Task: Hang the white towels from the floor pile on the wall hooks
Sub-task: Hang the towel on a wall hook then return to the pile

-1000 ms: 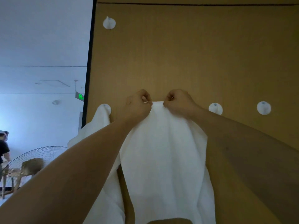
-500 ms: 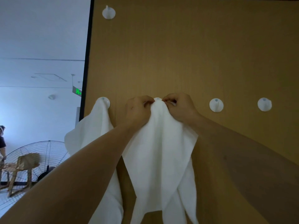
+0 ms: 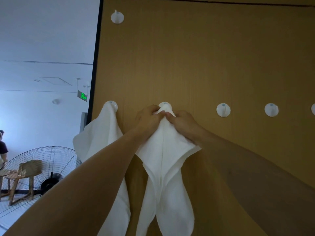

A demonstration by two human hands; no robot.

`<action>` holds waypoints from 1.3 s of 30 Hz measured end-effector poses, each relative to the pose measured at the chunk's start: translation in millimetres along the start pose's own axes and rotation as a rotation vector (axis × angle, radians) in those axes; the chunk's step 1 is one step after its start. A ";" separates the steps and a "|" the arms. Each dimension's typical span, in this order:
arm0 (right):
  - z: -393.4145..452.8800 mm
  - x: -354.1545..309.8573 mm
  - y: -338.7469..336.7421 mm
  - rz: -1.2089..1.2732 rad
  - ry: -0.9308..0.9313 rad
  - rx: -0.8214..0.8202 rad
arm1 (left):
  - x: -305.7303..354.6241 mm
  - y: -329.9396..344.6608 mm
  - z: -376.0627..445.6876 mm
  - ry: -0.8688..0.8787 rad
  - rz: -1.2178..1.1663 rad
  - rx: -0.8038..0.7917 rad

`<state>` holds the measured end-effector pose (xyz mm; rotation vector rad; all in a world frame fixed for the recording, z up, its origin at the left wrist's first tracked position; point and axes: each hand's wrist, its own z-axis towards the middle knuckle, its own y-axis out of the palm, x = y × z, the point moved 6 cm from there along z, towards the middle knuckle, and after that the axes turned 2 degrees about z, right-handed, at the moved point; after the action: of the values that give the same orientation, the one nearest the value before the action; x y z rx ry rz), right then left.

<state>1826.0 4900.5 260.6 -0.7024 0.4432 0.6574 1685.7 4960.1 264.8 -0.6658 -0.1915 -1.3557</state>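
Note:
A white towel hangs down the brown wall panel, its top bunched over a round white hook in the lower row. My left hand pinches the towel's top from the left and my right hand pinches it from the right, both just below that hook. Another white towel hangs from the leftmost hook of the same row. Two bare hooks follow to the right. The floor pile is out of view.
One more bare hook sits high on the wall panel. Left of the panel's black edge the room opens up, with a large floor fan, a wooden stool and a person at the far left.
My hands brought the towel's top edge together and lifted it onto the hook. The towel, spread wide a second ago, now hangs gathered in folds below the hook.

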 end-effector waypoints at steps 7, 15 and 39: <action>-6.9 -4.6 -4.6 -0.617 -0.151 0.191 | -7.9 12.8 -12.9 0.033 0.306 0.036; -20.8 7.8 -12.9 -0.386 -0.151 0.238 | -6.8 7.2 -28.7 0.076 0.226 0.183; -54.0 -17.6 -17.4 -0.524 -0.052 0.227 | 35.8 -21.2 -59.2 0.072 0.493 0.190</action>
<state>1817.0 4845.1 241.4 -0.5512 0.2625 0.1268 1659.5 4896.6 242.1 -0.4636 -0.0880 -0.8725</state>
